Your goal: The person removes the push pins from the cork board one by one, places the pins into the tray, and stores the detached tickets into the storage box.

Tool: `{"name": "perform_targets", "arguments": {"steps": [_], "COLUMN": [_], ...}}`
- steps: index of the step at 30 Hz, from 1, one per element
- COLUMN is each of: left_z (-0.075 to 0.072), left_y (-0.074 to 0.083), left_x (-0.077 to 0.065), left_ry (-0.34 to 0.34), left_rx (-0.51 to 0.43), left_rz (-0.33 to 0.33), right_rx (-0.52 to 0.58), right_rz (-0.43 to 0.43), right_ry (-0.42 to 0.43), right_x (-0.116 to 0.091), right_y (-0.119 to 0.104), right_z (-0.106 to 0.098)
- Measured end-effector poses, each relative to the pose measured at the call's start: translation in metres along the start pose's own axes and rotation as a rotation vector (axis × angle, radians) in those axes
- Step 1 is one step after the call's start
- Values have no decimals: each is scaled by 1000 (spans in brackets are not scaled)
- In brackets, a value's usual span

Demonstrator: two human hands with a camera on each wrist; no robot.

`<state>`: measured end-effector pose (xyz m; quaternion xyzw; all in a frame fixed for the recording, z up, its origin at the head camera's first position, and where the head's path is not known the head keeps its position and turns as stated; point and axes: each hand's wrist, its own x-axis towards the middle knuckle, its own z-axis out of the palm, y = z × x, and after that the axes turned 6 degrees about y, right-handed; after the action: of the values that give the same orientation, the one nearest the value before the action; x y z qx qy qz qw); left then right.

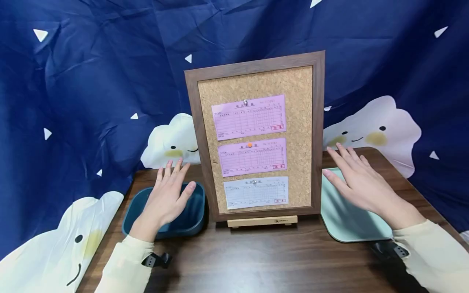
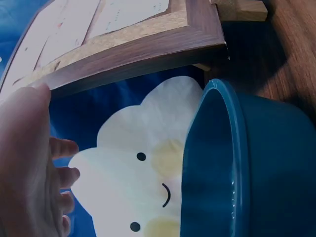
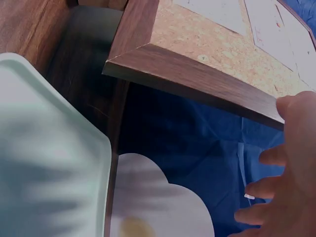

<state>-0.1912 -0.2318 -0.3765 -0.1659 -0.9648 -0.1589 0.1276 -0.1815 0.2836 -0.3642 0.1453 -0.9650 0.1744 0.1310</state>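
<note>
A cork board (image 1: 299, 134) in a brown wooden frame leans on a small wooden easel (image 1: 262, 221). Two pink receipt slips (image 1: 253, 122) and a pale bluish-white slip (image 1: 256, 195) are stacked down it. A silver pushpin (image 1: 245, 103) is in the top slip, an orange pushpin (image 1: 250, 145) in the middle one, and a silvery pin (image 1: 254, 182) in the lowest. My left hand (image 1: 165, 201) hovers over the dark blue bin (image 1: 183, 232), fingers spread. Over the mint-green tray (image 1: 351, 226) my right hand (image 1: 362, 185) is held with extended fingers. Both hands hold nothing.
Everything stands on a dark wooden table (image 1: 256, 260). Behind it hangs a blue curtain (image 1: 110, 81) with white triangles and smiling clouds. The bin is left of the board, the flat tray to its right. Each wrist wears a small black device (image 1: 157, 260).
</note>
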Motion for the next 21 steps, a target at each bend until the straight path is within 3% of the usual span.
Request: {"name": "perform_targets", "arguments": {"steps": [6, 10, 16, 21], "left_z": [5, 6, 7, 5], "left_y": [-4, -6, -5, -1], "left_x": [-2, -4, -2, 1], "left_ry": [51, 67, 128, 188], "left_rx": [-62, -88, -168, -251], "left_rz": [-9, -18, -75, -124], "right_rx": [39, 32, 26, 68], "right_rz": [-10, -5, 27, -21], "right_ry": [71, 161, 353, 544], "right_x": [-4, -5, -7, -7], "right_y": [2, 0, -3, -4], "right_z": [5, 7, 9, 14]}}
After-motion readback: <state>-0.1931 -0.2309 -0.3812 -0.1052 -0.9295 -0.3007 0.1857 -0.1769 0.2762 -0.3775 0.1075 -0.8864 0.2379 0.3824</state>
